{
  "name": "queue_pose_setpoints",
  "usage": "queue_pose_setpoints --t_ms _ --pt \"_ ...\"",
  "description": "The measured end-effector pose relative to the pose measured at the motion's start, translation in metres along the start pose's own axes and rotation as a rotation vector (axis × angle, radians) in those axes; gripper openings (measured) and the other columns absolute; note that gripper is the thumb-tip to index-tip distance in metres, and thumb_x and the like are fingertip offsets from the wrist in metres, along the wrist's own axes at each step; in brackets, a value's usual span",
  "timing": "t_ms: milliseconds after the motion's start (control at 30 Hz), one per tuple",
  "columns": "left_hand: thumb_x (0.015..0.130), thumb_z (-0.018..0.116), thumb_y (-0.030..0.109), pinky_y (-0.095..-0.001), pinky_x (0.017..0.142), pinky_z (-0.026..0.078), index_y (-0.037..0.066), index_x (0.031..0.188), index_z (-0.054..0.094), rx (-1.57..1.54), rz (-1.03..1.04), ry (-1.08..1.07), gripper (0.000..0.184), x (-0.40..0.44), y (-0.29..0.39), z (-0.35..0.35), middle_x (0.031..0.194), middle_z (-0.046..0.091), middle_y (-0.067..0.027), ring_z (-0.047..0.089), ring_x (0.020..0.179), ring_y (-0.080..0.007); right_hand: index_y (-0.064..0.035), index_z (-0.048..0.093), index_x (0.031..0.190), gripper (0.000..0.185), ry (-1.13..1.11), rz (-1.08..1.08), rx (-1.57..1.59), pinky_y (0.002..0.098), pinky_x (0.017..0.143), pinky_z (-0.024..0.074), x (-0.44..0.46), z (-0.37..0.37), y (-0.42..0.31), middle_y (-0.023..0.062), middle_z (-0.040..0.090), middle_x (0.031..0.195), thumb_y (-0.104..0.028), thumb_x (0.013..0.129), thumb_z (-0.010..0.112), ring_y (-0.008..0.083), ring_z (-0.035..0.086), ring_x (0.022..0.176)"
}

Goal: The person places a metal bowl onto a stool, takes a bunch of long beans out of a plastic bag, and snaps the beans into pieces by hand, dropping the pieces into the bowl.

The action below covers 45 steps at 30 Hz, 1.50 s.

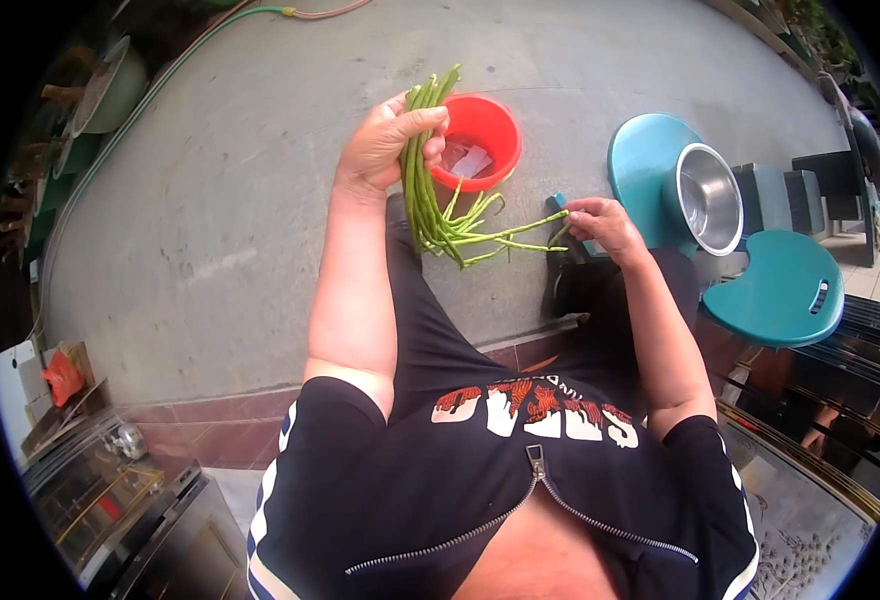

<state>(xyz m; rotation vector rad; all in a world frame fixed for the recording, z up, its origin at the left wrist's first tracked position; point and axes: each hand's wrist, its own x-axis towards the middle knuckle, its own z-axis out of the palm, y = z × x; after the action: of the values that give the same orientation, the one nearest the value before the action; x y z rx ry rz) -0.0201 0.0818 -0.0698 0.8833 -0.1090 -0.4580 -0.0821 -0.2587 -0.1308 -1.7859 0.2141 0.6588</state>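
My left hand (393, 143) is closed round a bunch of long green beans (422, 195), their upper ends standing above my thumb and their thin tails hanging down and curling to the right. With thumb and fingers pinched, my right hand (605, 228) holds the end of a long bean stretched out from that bunch. Behind the beans a red bucket (505, 120) stands on the floor, with something pale, like paper or plastic, in its bottom.
To the right, a steel bowl (710, 200) rests tilted against or on a round teal stool (650, 150). Nearer me is another teal stool (775, 290) with a slot in its seat. A hose (160, 85) runs along the grey concrete floor (240, 200) at the left.
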Motion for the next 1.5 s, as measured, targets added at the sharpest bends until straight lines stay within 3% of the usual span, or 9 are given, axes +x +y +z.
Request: queue_pose_setpoints --t_ms 167,300,533,733,933,1200,1333,1400,1500 --pt "0.082 0.063 0.014 -0.0241 0.046 0.036 -0.003 0.122 0.045 0.069 -0.086 0.017 0.047 -0.012 0.008 0.0 0.074 0.054 -0.0026 0.047 0.052 -0.009 -0.0004 0.058 0.111 0.023 0.072 -0.006 0.382 0.0196 0.063 0.0501 -0.008 -0.053 -0.014 0.0039 0.063 0.089 -0.012 0.092 0.054 0.0072 0.058 0.07" --pt "0.081 0.064 0.014 -0.0248 0.046 0.038 -0.003 0.118 0.048 0.085 -0.107 0.035 0.044 -0.017 0.007 -0.002 0.073 0.054 -0.0021 0.049 0.053 -0.0089 -0.0007 0.057 0.114 0.024 0.416 -0.12 0.424 0.0231 0.07 0.0499 -0.007 -0.083 -0.026 0.0052 0.063 0.093 -0.009 0.092 0.052 0.009 0.058 0.076" --pt "0.078 0.064 0.008 -0.026 0.048 0.046 0.002 0.088 0.06 0.086 -0.129 0.041 0.012 0.007 -0.037 0.018 0.063 0.057 -0.0047 0.054 0.051 -0.0124 -0.0009 0.056 0.117 0.027 -0.195 -0.306 0.434 0.0221 0.075 0.0482 0.01 -0.015 -0.074 0.0045 0.063 0.097 -0.009 0.092 0.051 0.0085 0.057 0.079" --pt "0.076 0.069 0.011 -0.0247 0.044 0.043 0.003 0.089 0.061 0.145 -0.229 0.1 0.018 0.019 -0.062 0.028 0.066 0.059 -0.0039 0.052 0.048 -0.0107 -0.003 0.057 0.117 0.03 -0.408 -0.302 0.343 0.0229 0.074 0.0483 0.043 0.025 -0.086 0.0031 0.064 0.094 -0.01 0.088 0.059 0.009 0.057 0.079" --pt "0.076 0.071 0.012 -0.023 0.045 0.042 0.002 0.092 0.061 0.159 -0.246 0.105 0.021 0.027 -0.069 0.024 0.073 0.061 -0.0032 0.052 0.05 -0.0086 -0.0024 0.05 0.12 0.035 -0.309 -0.235 0.568 0.0211 0.065 0.0489 0.074 0.044 -0.081 0.0055 0.064 0.09 -0.011 0.087 0.06 0.0084 0.058 0.072" --pt "0.079 0.069 0.014 -0.0251 0.048 0.046 0.004 0.091 0.06 0.157 -0.247 0.271 0.017 0.031 -0.06 0.035 0.07 0.06 -0.0029 0.055 0.053 -0.0094 -0.0001 0.049 0.117 0.036 -0.149 -0.246 0.512 0.0211 0.063 0.0476 0.08 0.053 -0.095 0.0052 0.064 0.088 -0.018 0.088 0.061 0.0063 0.057 0.07" --pt "0.076 0.068 0.01 -0.0267 0.046 0.047 0.005 0.086 0.059 0.083 -0.188 0.416 0.014 0.034 -0.059 0.024 0.068 0.059 -0.0037 0.056 0.053 -0.0112 -0.0007 0.062 0.098 0.023 0.0 -0.403 0.154 0.024 0.06 0.0475 0.072 0.051 -0.097 0.005 0.065 0.079 -0.019 0.086 0.063 0.0094 0.058 0.066" --pt "0.076 0.069 0.01 -0.0271 0.047 0.047 0.005 0.083 0.06 0.043 -0.179 0.463 0.012 0.035 -0.058 0.021 0.067 0.06 -0.0039 0.057 0.054 -0.012 -0.0024 0.065 0.083 0.014 0.08 -0.563 -0.05 0.0282 0.059 0.0486 0.06 0.056 -0.096 0.0091 0.066 0.07 -0.016 0.08 0.066 0.015 0.062 0.063" --pt "0.078 0.068 0.011 -0.027 0.048 0.048 0.005 0.083 0.06 0.005 -0.171 0.521 0.011 0.036 -0.058 0.022 0.067 0.06 -0.0046 0.057 0.054 -0.013 -0.0075 0.067 0.081 0.014 0.195 -0.691 -0.447 0.036 0.061 0.0503 0.043 0.062 -0.096 0.0123 0.065 0.075 -0.02 0.074 0.069 0.029 0.064 0.07"
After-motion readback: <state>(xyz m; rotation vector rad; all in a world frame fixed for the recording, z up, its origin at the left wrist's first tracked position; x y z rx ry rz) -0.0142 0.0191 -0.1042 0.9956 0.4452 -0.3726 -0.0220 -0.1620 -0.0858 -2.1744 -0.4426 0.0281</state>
